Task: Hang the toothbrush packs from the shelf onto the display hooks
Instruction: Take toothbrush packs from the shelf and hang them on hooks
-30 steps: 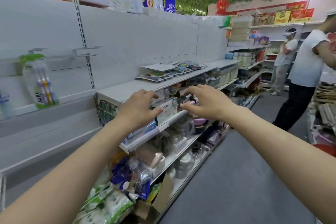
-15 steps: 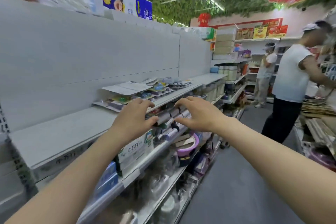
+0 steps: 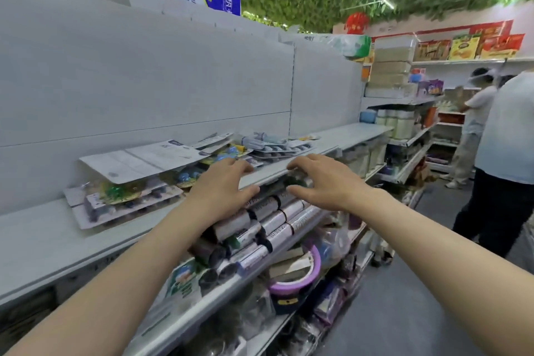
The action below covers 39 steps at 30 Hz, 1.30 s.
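Toothbrush packs (image 3: 127,196) flat in piles on white shelf (image 3: 43,243), left and farther along. Left hand (image 3: 222,186) open, fingers spread, beside the packs, gripping nothing. Right hand (image 3: 326,182) open too, over shelf edge, above dark rolls (image 3: 260,225).

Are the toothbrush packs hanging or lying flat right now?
Lying flat: the toothbrush packs rest in overlapping piles on the shelf surface.

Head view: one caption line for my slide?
Open left hand and right hand hover near carded toothbrush packs on white metal shelf.
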Each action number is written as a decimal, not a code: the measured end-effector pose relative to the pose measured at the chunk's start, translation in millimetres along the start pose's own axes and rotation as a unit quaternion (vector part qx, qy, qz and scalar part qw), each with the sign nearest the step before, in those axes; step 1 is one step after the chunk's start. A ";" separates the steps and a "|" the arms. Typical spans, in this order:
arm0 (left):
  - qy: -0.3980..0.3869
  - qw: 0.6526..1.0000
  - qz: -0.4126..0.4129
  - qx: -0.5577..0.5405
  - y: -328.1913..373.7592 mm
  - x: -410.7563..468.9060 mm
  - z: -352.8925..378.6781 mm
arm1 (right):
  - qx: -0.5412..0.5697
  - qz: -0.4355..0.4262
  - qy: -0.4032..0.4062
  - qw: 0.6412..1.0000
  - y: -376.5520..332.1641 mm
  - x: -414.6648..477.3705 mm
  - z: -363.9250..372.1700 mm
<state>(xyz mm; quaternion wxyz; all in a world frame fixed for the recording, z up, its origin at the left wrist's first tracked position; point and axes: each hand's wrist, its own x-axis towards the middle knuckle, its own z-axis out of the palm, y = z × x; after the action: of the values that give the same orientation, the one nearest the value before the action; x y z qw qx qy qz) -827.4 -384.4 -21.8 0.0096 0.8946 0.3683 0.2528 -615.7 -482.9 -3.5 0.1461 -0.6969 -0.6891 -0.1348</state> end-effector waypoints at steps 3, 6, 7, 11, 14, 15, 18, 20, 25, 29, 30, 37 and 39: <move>0.003 0.999 -0.032 0.005 14.4 39.2 25.9 | 0.016 -0.025 -0.008 1.000 53.2 31.7 10.4; 0.004 0.998 -0.056 0.007 27.1 78.4 47.4 | 0.022 -0.043 -0.013 0.999 105.1 63.2 20.8; 0.009 0.998 -0.064 0.006 30.2 91.6 53.4 | 0.025 -0.045 -0.010 0.999 121.6 73.8 24.5; 0.019 0.995 -0.097 0.023 37.2 142.2 77.4 | 0.055 -0.051 -0.013 0.997 179.7 113.9 48.0; 0.021 0.992 -0.119 0.034 35.8 180.6 93.8 | 0.082 -0.046 -0.023 0.995 218.2 145.8 69.9; 0.024 0.991 -0.125 0.031 33.6 194.2 98.7 | 0.091 -0.041 -0.021 0.995 230.3 156.6 76.1; 0.043 0.989 -0.135 0.045 24.5 237.5 116.5 | 0.105 -0.035 -0.004 0.994 266.1 189.8 95.6; 0.054 0.986 -0.143 0.063 20.5 265.2 128.3 | 0.112 -0.035 0.004 0.993 287.1 212.4 105.9; 0.050 0.986 -0.154 0.041 10.5 338.7 152.2 | 0.125 -0.027 0.016 0.992 335.4 273.4 119.7; 0.054 0.982 -0.175 0.051 7.0 380.4 170.9 | 0.141 -0.024 0.008 0.990 374.2 317.5 139.1; 0.051 0.979 -0.186 0.059 5.9 387.3 175.5 | 0.145 -0.024 0.000 0.989 382.7 326.8 144.7; 0.055 0.932 -0.318 0.167 3.4 411.1 198.1 | 0.185 -0.070 -0.036 0.980 424.6 397.2 189.9; 0.041 0.915 -0.345 0.202 7.9 418.8 207.9 | 0.189 -0.093 -0.056 0.976 434.7 413.4 202.2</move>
<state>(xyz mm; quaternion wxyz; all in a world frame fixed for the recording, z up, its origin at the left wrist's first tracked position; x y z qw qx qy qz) -475.0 -77.1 -14.9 -0.1000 0.6833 0.6977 0.1904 -178.0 -26.8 -36.5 0.2228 -0.5960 -0.7710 0.0241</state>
